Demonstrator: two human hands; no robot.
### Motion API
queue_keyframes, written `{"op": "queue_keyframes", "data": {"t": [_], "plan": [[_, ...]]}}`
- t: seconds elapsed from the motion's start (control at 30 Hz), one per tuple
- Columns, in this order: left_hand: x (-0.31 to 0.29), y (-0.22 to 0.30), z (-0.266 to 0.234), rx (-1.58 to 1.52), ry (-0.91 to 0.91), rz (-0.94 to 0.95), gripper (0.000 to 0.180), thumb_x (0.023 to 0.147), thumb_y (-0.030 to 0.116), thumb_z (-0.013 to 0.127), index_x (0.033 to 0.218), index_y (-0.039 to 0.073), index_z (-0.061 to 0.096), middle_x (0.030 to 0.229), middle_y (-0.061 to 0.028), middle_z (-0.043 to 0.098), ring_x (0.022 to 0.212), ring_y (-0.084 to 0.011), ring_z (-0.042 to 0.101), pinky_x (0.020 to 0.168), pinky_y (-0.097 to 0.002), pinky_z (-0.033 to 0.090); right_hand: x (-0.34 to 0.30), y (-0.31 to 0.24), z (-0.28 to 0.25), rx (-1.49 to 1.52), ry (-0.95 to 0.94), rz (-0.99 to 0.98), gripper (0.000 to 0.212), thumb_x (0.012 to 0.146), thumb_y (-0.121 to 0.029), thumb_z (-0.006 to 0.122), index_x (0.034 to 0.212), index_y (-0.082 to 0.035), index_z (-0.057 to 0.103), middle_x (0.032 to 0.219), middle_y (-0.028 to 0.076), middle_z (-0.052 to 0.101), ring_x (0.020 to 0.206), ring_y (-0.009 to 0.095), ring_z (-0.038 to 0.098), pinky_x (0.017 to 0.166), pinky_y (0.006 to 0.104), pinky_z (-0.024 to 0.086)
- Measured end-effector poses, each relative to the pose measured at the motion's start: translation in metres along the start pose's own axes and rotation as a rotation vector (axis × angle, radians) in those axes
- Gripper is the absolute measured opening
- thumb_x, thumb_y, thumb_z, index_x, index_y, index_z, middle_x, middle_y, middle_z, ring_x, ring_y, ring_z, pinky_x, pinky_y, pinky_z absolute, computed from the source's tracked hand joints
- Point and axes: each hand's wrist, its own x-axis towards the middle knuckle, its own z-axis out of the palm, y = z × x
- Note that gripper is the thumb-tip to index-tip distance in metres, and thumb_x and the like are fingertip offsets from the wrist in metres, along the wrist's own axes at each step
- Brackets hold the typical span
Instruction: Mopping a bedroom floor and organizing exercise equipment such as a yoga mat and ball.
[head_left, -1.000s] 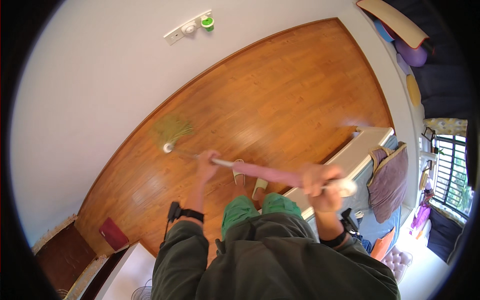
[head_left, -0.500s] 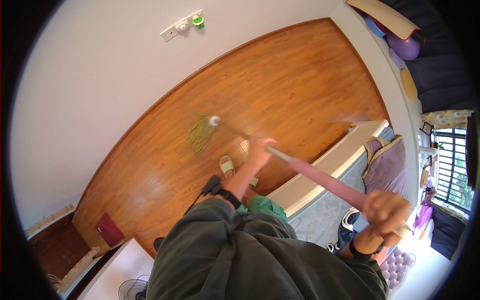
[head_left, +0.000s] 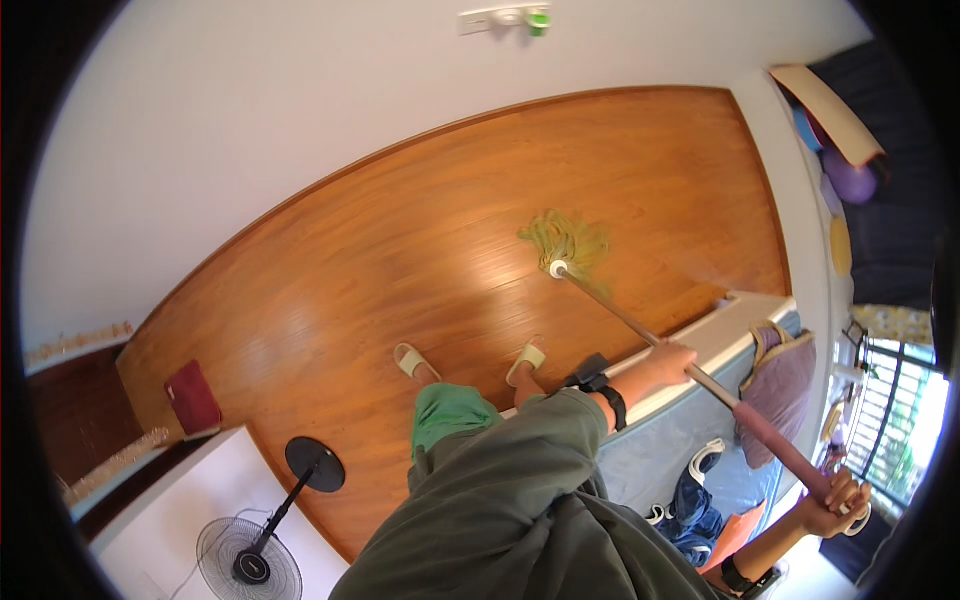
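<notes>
A string mop [head_left: 562,240] with green-yellow strands and a white round collar rests on the wooden floor in front of my feet. Its metal shaft slants up to the right into a pink grip sleeve. Partway along the bare metal, my left hand [head_left: 672,362] is closed around the shaft. My right hand [head_left: 840,505] wraps the upper end of the handle, at the pink sleeve, with a pale ring end showing beyond the fingers. Each wrist carries a black band.
A bed [head_left: 640,470] with a cream frame, folded purple blanket [head_left: 775,400] and dark blue clothing [head_left: 692,505] stands at my right. A black fan [head_left: 252,565] is at lower left, near a dark red mat [head_left: 192,398]. A white wall [head_left: 250,130] borders the floor ahead.
The mop head has swung rightward across the floor, its strands now fanned out beyond the collar. Both hands have shifted right and lower in view, still gripping the handle; the view has also turned.
</notes>
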Motion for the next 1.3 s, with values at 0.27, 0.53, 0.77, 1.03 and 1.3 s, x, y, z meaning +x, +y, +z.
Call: {"op": "queue_keyframes", "data": {"t": [0.27,0.53,0.77,1.03,1.3], "plan": [[-0.204,-0.082,-0.119,-0.013,0.111,-0.207,0.023,0.071,0.031,0.075,0.086,0.015,0.066,0.091,-0.0083,0.069,0.097,-0.0306,0.064,0.084,-0.0505,0.04,-0.121,-0.02,0.082,0.032,0.159,0.239,0.028,0.099,-0.028,0.053,0.084,-0.005,0.051,0.055,-0.003,0.031,0.045,0.007,0.03,0.052,0.0249,0.034],[-0.464,-0.198,-0.307,-0.042,0.574,-0.542,0.024,0.071,0.025,0.077,0.09,0.014,0.067,0.086,-0.0079,0.069,0.093,-0.0296,0.064,0.084,-0.0434,0.044,-0.306,-0.076,0.33,0.497,-0.362,0.633,0.025,0.097,-0.028,0.054,0.08,-0.009,0.055,0.062,0.001,0.045,0.048,0.009,0.035,0.06,0.026,0.036],[-0.679,-0.259,-0.402,0.269,1.082,-0.736,0.019,0.068,0.019,0.074,0.083,0.014,0.064,0.084,-0.0076,0.064,0.092,-0.0314,0.06,0.085,-0.0453,0.043,-0.492,-0.143,0.463,0.571,-0.812,0.856,0.03,0.098,-0.03,0.049,0.078,-0.008,0.052,0.066,0.004,0.049,0.066,0.018,0.049,0.077,0.0372,0.043],[-0.871,-0.289,-0.491,0.455,1.395,-0.836,0.018,0.064,0.012,0.072,0.073,0.012,0.057,0.08,-0.006,0.06,0.091,-0.0316,0.056,0.081,-0.045,0.042,-0.689,-0.21,0.584,0.706,-1.239,0.93,0.029,0.098,-0.023,0.044,0.074,-0.006,0.048,0.072,0.011,0.054,0.087,0.03,0.059,0.102,0.0545,0.039],[-1.088,-0.31,-0.516,0.465,1.751,-0.911,0.02,0.065,0.01,0.075,0.073,0.009,0.056,0.078,-0.0125,0.056,0.083,-0.036,0.055,0.077,-0.0444,0.045,-0.848,-0.35,0.678,0.925,-1.757,0.845,0.023,0.093,-0.016,0.052,0.074,-0.004,0.05,0.077,0.014,0.059,0.09,0.033,0.061,0.099,0.057,0.041]]}}
